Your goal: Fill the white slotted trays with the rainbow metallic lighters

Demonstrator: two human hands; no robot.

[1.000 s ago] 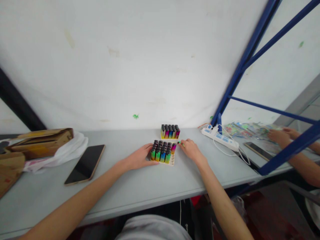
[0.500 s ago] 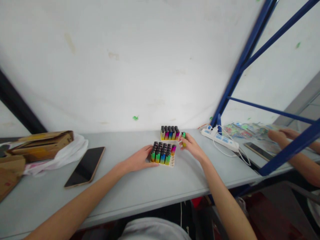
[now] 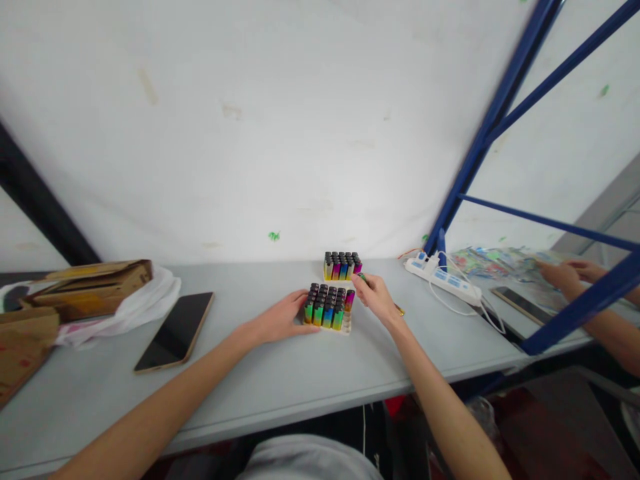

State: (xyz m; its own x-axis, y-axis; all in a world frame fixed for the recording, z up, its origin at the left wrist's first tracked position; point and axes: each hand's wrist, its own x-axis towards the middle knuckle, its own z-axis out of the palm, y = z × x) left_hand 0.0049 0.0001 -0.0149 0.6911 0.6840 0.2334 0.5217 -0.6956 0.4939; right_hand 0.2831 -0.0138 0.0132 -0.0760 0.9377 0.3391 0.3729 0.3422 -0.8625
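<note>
The front white tray (image 3: pixel 347 326) holds rows of upright lighters (image 3: pixel 325 308) with black tops and rainbow-coloured bodies. Round its left side my left hand (image 3: pixel 286 318) is closed, the thumb along the front edge and the fingers at the back corner. At the right column, a single purple-and-orange lighter (image 3: pixel 350 300) stands at the back, with bare slots in front of it. My right hand (image 3: pixel 379 298) is closed in a pinch just right of the tray, on a green lighter (image 3: pixel 364 279) mostly hidden by the fingers. A gold end (image 3: pixel 399 310) pokes out beside the wrist; I cannot tell what it belongs to.
Behind stands a second tray of lighters (image 3: pixel 343 267). A phone (image 3: pixel 175 331), a cardboard box (image 3: pixel 100 290) and a white plastic bag (image 3: pixel 143 300) lie left. At right are a power strip (image 3: pixel 445 280), a blue metal frame (image 3: pixel 463 177) and another person's hands (image 3: pixel 563 273).
My right hand has turned over and tipped the lighter from upright, so that less of it shows. My left hand stays at the tray. The view has shifted slightly.
</note>
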